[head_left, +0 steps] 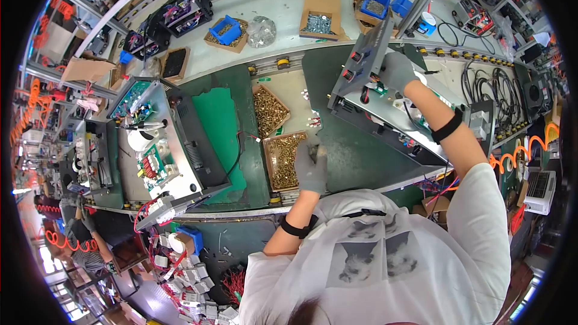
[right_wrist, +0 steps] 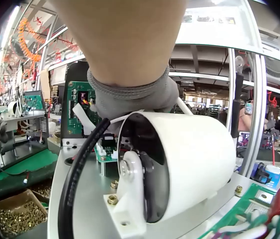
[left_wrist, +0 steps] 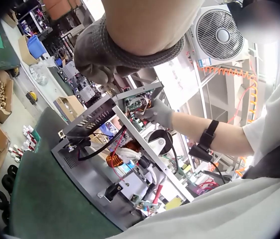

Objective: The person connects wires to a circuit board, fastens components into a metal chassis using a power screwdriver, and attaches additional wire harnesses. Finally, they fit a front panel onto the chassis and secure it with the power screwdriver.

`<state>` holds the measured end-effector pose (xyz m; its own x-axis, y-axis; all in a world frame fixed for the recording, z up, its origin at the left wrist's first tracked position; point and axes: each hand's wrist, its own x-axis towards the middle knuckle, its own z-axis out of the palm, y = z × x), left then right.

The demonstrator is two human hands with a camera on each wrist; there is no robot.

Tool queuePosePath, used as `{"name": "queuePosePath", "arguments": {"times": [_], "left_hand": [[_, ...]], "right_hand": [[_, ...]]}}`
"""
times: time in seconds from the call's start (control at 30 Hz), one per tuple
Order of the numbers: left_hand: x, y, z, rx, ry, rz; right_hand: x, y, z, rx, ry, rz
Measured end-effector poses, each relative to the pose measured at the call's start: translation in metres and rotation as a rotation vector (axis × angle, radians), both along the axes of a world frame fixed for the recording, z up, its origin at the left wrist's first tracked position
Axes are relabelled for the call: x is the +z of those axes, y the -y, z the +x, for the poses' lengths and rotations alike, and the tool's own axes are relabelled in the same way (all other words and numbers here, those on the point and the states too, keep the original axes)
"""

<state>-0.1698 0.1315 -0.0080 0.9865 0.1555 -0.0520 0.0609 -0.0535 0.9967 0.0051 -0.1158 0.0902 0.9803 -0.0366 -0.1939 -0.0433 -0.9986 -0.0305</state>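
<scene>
In the head view, my gloved left hand [head_left: 311, 167] hovers beside a cardboard box of brass fittings [head_left: 283, 162], fingers loosely bent, nothing visible in them. The left wrist view shows the same glove [left_wrist: 97, 55] from behind. My gloved right hand [head_left: 398, 72] is at the back of a dark front panel [head_left: 367, 57] on an open metal equipment case [head_left: 385, 111]. In the left wrist view that hand [left_wrist: 157, 113] touches the circuit board area behind the panel; its fingertips are hidden. Close to the right wrist camera sits a white cylindrical part [right_wrist: 194, 159] with a black cable [right_wrist: 78, 184].
A second open case [head_left: 171, 156] stands left on a green mat [head_left: 220, 132]. Another box of brass parts [head_left: 271, 110] sits behind the first. Across the conveyor bench are a box of screws [head_left: 319, 23], blue bins [head_left: 226, 30] and coiled black cables [head_left: 490, 93].
</scene>
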Motion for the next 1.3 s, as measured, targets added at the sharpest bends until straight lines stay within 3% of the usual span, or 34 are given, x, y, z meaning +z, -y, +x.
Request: {"name": "queuePosePath", "arguments": {"times": [0.07,0.1,0.17,0.23,0.27,0.33,0.37,0.43,0.47,0.53,0.57,0.63,0.73,0.77,0.8,0.87,0.93,1.0,1.07,1.13,1.27,1.3], "left_hand": [[0.001,0.01,0.004,-0.04,0.05,0.233],[0.006,0.02,0.01,-0.051,0.059,0.235],[0.027,0.049,0.029,-0.231,0.551,0.38],[0.052,0.073,0.045,-0.377,0.616,0.551],[0.056,0.081,0.055,-0.398,0.629,0.546],[0.059,0.1,0.078,-0.473,0.651,0.843],[0.057,0.106,0.086,-0.491,0.663,0.837],[0.05,0.11,0.098,-0.354,0.716,1.166],[0.048,0.11,0.1,-0.377,0.736,1.165],[0.047,0.107,0.102,-0.479,0.433,1.421],[0.042,0.105,0.103,-0.5,0.453,1.427],[0.028,0.101,0.107,-0.27,0.43,1.327],[0.006,0.101,0.118,-0.247,0.405,1.408],[-0.001,0.103,0.128,-0.326,0.214,1.311],[0.001,0.103,0.127,-0.336,0.222,1.319],[0.016,0.104,0.124,-0.49,0.015,1.338],[0.029,0.097,0.105,-0.525,0.167,1.454],[0.024,0.084,0.085,-0.515,0.563,1.328],[0.022,0.071,0.06,-0.624,0.497,1.285],[0.008,0.055,0.034,-0.658,0.438,1.142],[-0.054,0.01,-0.006,-0.675,0.245,0.991],[-0.069,0.0,-0.014,-0.639,0.208,0.977]], "right_hand": [[-0.005,0.0,-0.001,-0.053,0.029,0.111],[-0.006,0.001,-0.001,-0.024,0.019,0.076],[-0.001,-0.004,-0.012,-0.026,0.049,0.08],[-0.001,-0.001,-0.023,0.072,0.081,0.046],[-0.003,0.004,-0.034,0.049,0.088,0.047],[0.011,-0.004,-0.066,-0.063,0.119,0.102],[0.011,-0.002,-0.077,-0.07,0.114,0.035],[0.008,0.002,-0.103,-0.111,0.109,0.045],[0.007,0.004,-0.115,-0.122,0.103,0.055],[0.001,0.005,-0.134,-0.126,0.124,0.028],[-0.004,0.004,-0.141,-0.119,0.144,0.025],[-0.012,0.007,-0.147,-0.125,0.124,0.047],[-0.026,0.009,-0.15,-0.115,0.093,0.015],[-0.024,0.005,-0.153,-0.13,-0.009,0.021],[-0.026,0.001,-0.162,-0.142,-0.008,0.03],[-0.03,-0.009,-0.179,-0.002,0.133,-0.071],[-0.033,-0.012,-0.193,-0.031,0.097,-0.037],[-0.048,-0.011,-0.219,0.079,0.355,0.082],[-0.061,-0.008,-0.248,0.16,0.418,0.151],[-0.073,0.0,-0.278,0.371,0.336,0.313],[-0.057,0.033,-0.328,0.27,0.4,0.333],[-0.046,0.04,-0.34,0.084,0.505,0.351]]}}
